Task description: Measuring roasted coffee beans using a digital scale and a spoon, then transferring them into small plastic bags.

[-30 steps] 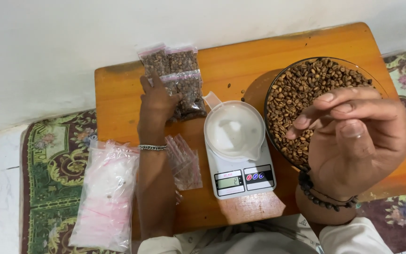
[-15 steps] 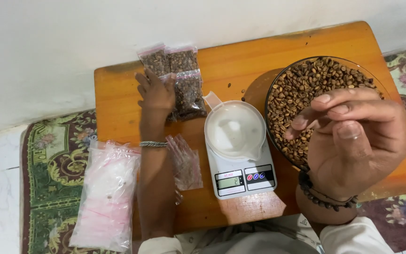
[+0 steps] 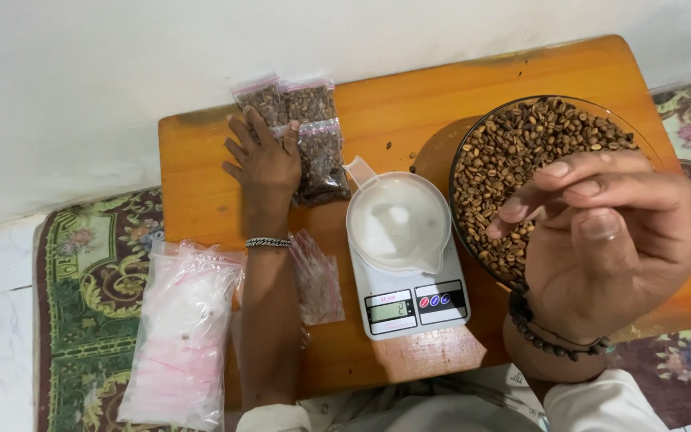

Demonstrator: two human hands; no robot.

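The left hand [image 3: 264,164] lies flat on the low wooden table [image 3: 409,96], fingers spread, with nothing gripped in it. Its fingertips rest on the small filled bags of beans [image 3: 301,136] that sit in a bunch at the far edge, near the white wall, as if to keep them neat and out of the way. The right hand [image 3: 601,240] is lifted up close to the camera, just over the big bowl of brown beans [image 3: 521,136]. Its fingers are pressed together with the thumb laid on them, like a pinch, but I cannot tell if any beans are inside. The bowl sits right beside the white kitchen scale [image 3: 409,300], so the beans are close by. A white cup with a spout [image 3: 397,220] stands on the scale and looks bare inside. A small clear bag [image 3: 317,280] lies by the left wrist. A fat pack of bare bags [image 3: 181,332] rests on the patterned rug [image 3: 81,264], near the left arm
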